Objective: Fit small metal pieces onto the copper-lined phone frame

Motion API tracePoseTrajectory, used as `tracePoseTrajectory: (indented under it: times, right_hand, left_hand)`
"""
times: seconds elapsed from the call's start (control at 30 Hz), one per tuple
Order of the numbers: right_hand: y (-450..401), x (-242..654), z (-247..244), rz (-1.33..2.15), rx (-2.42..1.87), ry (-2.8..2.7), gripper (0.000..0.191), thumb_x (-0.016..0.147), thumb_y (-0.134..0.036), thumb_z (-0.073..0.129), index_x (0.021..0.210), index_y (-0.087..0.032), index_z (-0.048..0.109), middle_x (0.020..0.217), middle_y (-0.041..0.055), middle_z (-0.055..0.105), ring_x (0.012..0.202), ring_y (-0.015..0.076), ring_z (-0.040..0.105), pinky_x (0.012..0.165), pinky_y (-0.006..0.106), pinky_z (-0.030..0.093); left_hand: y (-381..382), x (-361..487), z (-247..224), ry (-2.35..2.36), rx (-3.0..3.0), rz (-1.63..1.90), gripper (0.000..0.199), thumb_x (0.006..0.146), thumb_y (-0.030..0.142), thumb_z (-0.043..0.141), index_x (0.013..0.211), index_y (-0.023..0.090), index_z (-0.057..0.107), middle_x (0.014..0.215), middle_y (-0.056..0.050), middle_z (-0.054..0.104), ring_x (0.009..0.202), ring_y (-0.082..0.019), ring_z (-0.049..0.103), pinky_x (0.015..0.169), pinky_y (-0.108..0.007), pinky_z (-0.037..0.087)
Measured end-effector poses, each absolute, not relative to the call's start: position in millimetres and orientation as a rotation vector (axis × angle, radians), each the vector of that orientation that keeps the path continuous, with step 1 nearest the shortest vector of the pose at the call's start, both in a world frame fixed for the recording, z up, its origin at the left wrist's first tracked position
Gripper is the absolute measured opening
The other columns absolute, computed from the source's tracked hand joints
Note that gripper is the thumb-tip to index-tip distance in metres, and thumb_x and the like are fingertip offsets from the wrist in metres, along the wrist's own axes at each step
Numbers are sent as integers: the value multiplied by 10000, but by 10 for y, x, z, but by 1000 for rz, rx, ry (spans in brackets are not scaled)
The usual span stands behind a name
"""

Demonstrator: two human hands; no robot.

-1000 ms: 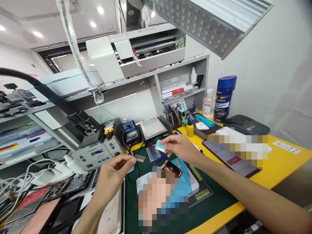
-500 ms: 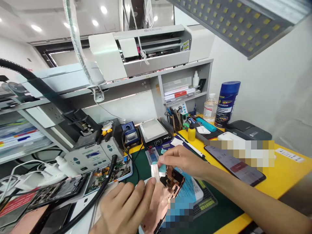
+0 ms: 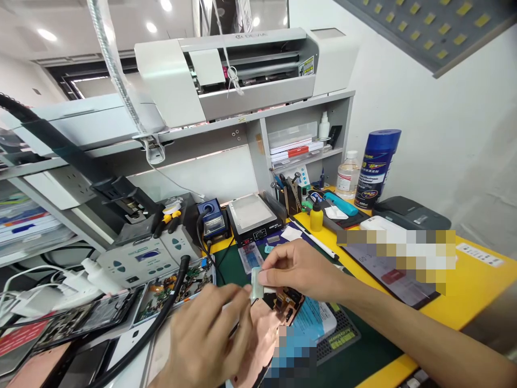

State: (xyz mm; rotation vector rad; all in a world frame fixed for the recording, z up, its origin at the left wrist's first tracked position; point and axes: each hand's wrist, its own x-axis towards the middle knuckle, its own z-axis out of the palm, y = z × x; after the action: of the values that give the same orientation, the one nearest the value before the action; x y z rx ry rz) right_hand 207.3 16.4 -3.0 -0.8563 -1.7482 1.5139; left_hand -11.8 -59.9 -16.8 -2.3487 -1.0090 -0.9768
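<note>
To the far left of the left hand (image 3: 212, 334), loose circuit parts (image 3: 165, 291) with sharp little edges fill a shallow tray; between them and the knuckles curves a smooth black tube (image 3: 176, 293). The left hand is blurred, its fingers bent and the tips at the near edge of a small pale-teal piece (image 3: 257, 283); whether they grip it cannot be told. Below the piece, between the hands, lies a creased, coppery, foil-like panel (image 3: 262, 337). The right hand (image 3: 297, 272) pinches the piece between thumb and fingers, above the panel's far end. Good handling probably calls for a light hold at the edges, one side kept steady while the other is worked, and care not to brush the thin foil. Under the right forearm sits a smooth blue-and-white box (image 3: 319, 320) on a green mat (image 3: 355, 350); farther right, a flat glossy phone (image 3: 379, 267) rests on the yellow worktop (image 3: 484, 291).
</note>
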Motion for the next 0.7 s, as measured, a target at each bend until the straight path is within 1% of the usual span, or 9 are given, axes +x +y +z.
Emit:
tracePoseTrajectory:
  times: [0.03,0.1,0.2,0.27,0.33,0.47,0.53,0.63,0.7]
  right_hand:
    - [165,2075,-28,1521,-857,-1749,237,739,-381,792,784,-161,715,647,16,647,596,139,567,564,242,425]
    - [160,2076,-13,1532,-850,-1764,226,753,-378,779,786,-165,714,650,16,646,600,142,569,555,242,418]
    - [134,2067,22,1508,-857,-1801,209,767,-372,767,798,-171,719,644,7,634,587,132,547,536,235,396]
    - [116,2061,41,1484,-873,-1830,210,793,-381,743,816,-173,726,658,7,637,595,130,546,546,235,399]
    - [107,2061,51,1470,-880,-1853,231,827,-400,707,833,-171,731,690,18,653,618,138,567,569,242,421]
    - [124,2080,34,1470,-850,-1854,245,836,-405,702,886,-170,747,736,37,685,654,153,606,596,255,464]
    - [143,2094,24,1464,-842,-1855,241,834,-398,710,910,-173,751,743,41,693,656,157,622,600,259,486]
    - [161,2110,32,1406,-849,-1800,237,847,-386,703,949,-174,738,734,42,703,643,165,652,599,269,522]
    - [162,2112,50,1367,-837,-1741,273,852,-353,705,1068,-187,707,759,33,713,648,167,673,617,275,544]
  left_hand:
    - [-602,-65,-148,-1257,-2379,-1131,252,844,146,637,1095,168,646,899,-88,730,677,-177,616,612,-295,491]
    - [-611,37,-87,-1868,-2447,-1361,167,896,310,604,1014,204,655,760,-35,706,561,-150,579,491,-252,456]
    - [-617,131,5,-2395,-2479,-1678,248,866,455,633,866,214,689,776,-24,725,701,-178,649,603,-253,500]
    - [-615,140,35,-2509,-2427,-1837,265,823,475,681,806,211,700,769,-20,727,738,-181,647,636,-248,493]
    - [-617,119,36,-2571,-2352,-1922,273,789,479,716,796,207,704,755,-21,721,673,-163,619,559,-233,453]
    - [-647,62,16,-2662,-2332,-1961,336,769,473,735,965,200,716,830,-32,724,460,-93,480,425,-234,344]
    - [-665,46,17,-2689,-2357,-1974,373,778,479,724,1011,188,715,726,-12,694,428,-91,451,441,-247,356]
    - [-665,29,20,-2692,-2375,-2047,339,814,482,691,970,181,708,502,42,572,442,-124,495,472,-257,393]
    - [-641,11,6,-2699,-2349,-2109,296,829,480,678,899,193,684,480,51,559,442,-134,529,462,-252,414]
